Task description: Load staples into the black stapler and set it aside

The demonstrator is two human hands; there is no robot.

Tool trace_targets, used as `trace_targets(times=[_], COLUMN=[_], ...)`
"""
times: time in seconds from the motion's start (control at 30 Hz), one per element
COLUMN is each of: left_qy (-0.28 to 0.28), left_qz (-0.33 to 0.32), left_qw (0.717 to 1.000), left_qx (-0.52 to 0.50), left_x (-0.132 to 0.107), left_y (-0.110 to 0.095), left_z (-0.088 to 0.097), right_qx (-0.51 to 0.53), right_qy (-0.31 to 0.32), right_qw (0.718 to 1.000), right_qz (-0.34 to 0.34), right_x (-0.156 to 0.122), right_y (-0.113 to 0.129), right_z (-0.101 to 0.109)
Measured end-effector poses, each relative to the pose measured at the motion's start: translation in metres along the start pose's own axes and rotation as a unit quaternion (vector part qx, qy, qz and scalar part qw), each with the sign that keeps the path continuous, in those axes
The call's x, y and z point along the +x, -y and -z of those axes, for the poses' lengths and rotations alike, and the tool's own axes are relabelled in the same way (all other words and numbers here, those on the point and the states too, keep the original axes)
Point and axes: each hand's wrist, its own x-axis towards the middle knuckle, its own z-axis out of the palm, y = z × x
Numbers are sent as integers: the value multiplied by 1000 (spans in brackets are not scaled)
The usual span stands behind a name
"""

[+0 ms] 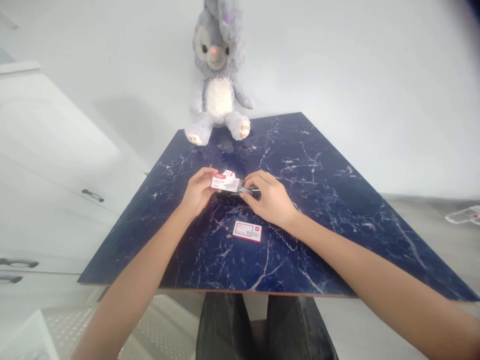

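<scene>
Above the middle of the table, my left hand [200, 189] grips a small white and red box of staples [224, 183] by its left end, with an end flap standing up at the top. At the box's right end, my right hand [270, 196] pinches a grey metal strip of staples [245, 190] between thumb and fingers. Behind and below the box lies a dark object, mostly hidden by the hands; its kind I cannot make out. A second white and red staple box [247, 232] lies flat on the table in front of my hands.
A grey-purple plush toy [219, 75] sits at the back of the dark blue marbled table [300, 155], against the white wall. White cabinets with dark handles [92, 195] stand on the left. My legs are under the near edge. A clear plastic item [464, 215] is at the far right.
</scene>
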Motion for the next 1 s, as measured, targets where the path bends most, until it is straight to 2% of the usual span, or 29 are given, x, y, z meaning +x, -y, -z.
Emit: trace_targets(times=[0.2, 0.37, 0.5, 0.57, 0.63, 0.73, 0.83, 1.0], left_qy=[-11, -3, -22, -64, -127, -189, -200, -211], left_qz=[14, 30, 41, 28, -2, -49, -70, -56], left_qw=[1000, 999, 999, 997, 990, 980, 977, 974], left_qx=[-10, -10, -24, -42, -56, -42, -17, -53], left_x=[1, -1, 0, 2, 5, 9, 11, 10], left_y=[2, 3, -1, -3, -3, -1, 3, 0], left_z=[1, 0, -3, -2, 2, 11, 17, 13], right_qx=[107, 111, 127, 128, 98, 34, -8, -42], right_qy=[-18, -39, -115, -147, -128, -44, 5, 27], right_qw=[992, 990, 981, 974, 978, 989, 992, 994], right_qz=[-66, -77, -94, -114, -133, -135, -123, -101], right_x=[4, 4, 5, 7, 11, 15, 17, 20], right_y=[-5, 0, 1, -7, -18, -38, -48, -45], right_z=[1, 3, 7, 9, 12, 14, 15, 21])
